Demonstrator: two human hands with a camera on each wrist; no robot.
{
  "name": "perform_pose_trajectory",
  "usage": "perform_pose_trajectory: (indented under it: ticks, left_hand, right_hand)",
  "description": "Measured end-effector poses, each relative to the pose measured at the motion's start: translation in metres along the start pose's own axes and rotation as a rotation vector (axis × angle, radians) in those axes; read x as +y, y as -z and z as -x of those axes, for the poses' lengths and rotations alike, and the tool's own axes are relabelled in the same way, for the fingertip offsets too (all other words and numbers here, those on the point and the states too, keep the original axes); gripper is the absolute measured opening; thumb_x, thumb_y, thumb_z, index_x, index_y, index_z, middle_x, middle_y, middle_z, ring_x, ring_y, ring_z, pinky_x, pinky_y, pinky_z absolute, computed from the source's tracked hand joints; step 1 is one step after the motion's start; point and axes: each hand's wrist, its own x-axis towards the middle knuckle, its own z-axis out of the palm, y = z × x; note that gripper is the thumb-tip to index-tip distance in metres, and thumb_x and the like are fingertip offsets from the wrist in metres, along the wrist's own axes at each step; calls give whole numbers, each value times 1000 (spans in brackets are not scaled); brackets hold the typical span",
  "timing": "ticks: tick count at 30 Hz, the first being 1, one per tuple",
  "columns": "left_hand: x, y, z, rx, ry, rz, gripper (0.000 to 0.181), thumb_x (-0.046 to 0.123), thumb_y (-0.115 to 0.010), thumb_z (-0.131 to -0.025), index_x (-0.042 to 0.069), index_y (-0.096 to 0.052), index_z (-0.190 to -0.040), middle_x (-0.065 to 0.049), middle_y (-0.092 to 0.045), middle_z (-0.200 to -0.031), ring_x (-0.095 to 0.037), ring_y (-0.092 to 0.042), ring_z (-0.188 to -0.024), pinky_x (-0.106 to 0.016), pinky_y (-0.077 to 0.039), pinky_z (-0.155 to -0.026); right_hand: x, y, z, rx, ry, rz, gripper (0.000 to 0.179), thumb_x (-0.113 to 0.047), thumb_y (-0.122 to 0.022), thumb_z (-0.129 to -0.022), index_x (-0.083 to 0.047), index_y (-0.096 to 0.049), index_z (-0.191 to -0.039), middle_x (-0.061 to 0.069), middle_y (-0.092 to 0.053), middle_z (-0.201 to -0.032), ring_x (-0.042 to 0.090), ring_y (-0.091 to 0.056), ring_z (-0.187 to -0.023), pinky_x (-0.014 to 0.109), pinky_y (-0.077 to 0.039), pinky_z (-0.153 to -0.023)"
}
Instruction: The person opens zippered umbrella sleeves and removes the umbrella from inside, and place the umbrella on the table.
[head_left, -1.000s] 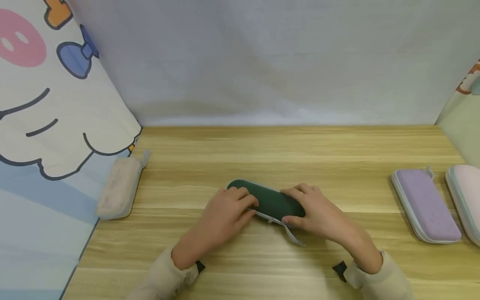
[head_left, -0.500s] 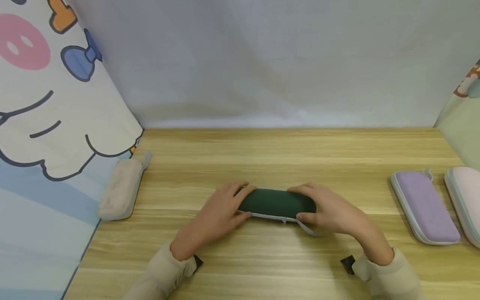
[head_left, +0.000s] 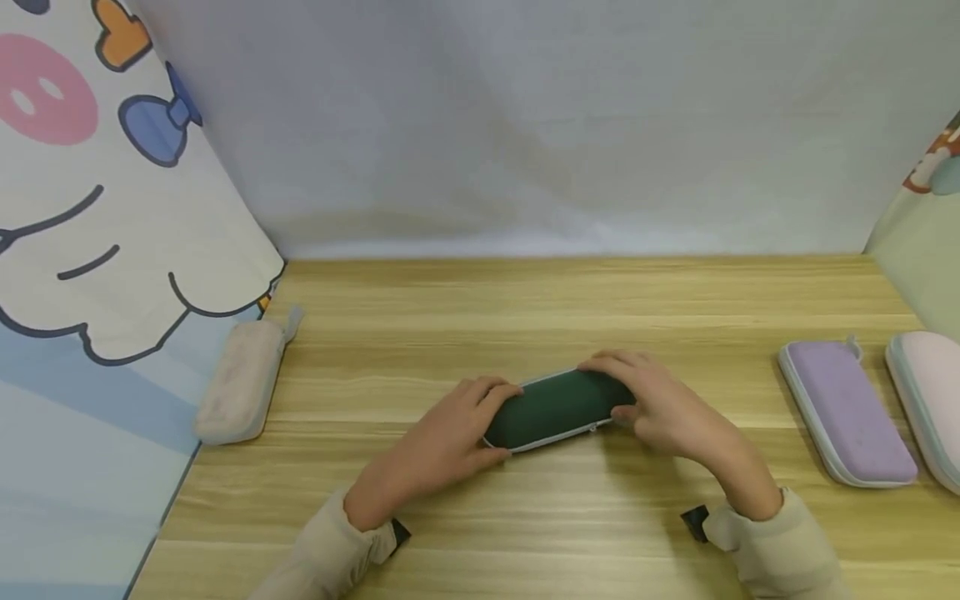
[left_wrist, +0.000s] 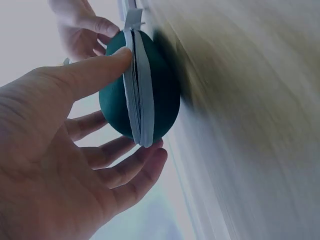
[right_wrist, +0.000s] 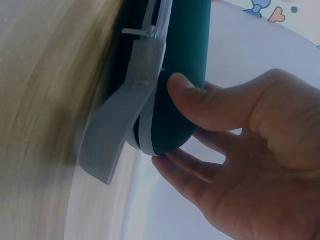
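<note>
A dark green zippered case (head_left: pixel 562 408) with a light grey zipper band is held between both hands at the middle of the table, low over the wood. My left hand (head_left: pixel 450 429) grips its left end; in the left wrist view the thumb lies on the zipper band and the fingers curve round the far side of the green case (left_wrist: pixel 165 95). The right end is gripped by my right hand (head_left: pixel 667 408), thumb on the near side. A grey pull strap (right_wrist: pixel 112 125) hangs from the zipper slider beside the right thumb. The zipper looks closed along the visible side.
At the left edge of the wooden table (head_left: pixel 525 533) lies a beige case (head_left: pixel 242 379) with a grey loop. A purple case (head_left: pixel 851 412) and a pale pink case (head_left: pixel 933 400) lie side by side at the right. A white cloth (head_left: pixel 525 125) hangs behind.
The green case has shifted to the right and turned, its right end now farther from me than its left. Both hands moved with it, the left one settling round the left end.
</note>
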Motion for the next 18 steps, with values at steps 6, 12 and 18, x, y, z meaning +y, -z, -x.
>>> perform_pose_trajectory:
  ticks: [6,12,18]
  left_hand:
    - [5,-3,-1,-8,-18,14,78,32,-84,-90,7,-45,-152,-15,-51,-145,-29,-55,-132,-44,-51,-108]
    - [12,-8,0,-33,-18,53,79,32,-85,-89,6,-44,-151,-14,-49,-141,-25,-56,-126,-39,-54,-103]
    - [19,-15,0,-33,-29,39,79,36,-85,-89,7,-46,-150,-11,-49,-136,-21,-59,-119,-35,-56,-98]
  right_hand:
    - [1,-2,-2,59,-21,35,66,15,-66,-90,-13,-57,-149,21,-49,-155,50,-45,-140,67,-45,-106]
    - [3,-6,-4,146,-17,26,67,19,-62,-90,-11,-55,-150,23,-51,-151,49,-50,-136,65,-48,-105]
    - [3,-12,-8,214,-33,33,64,18,-60,-91,-8,-56,-149,30,-54,-145,52,-55,-130,63,-51,-100]
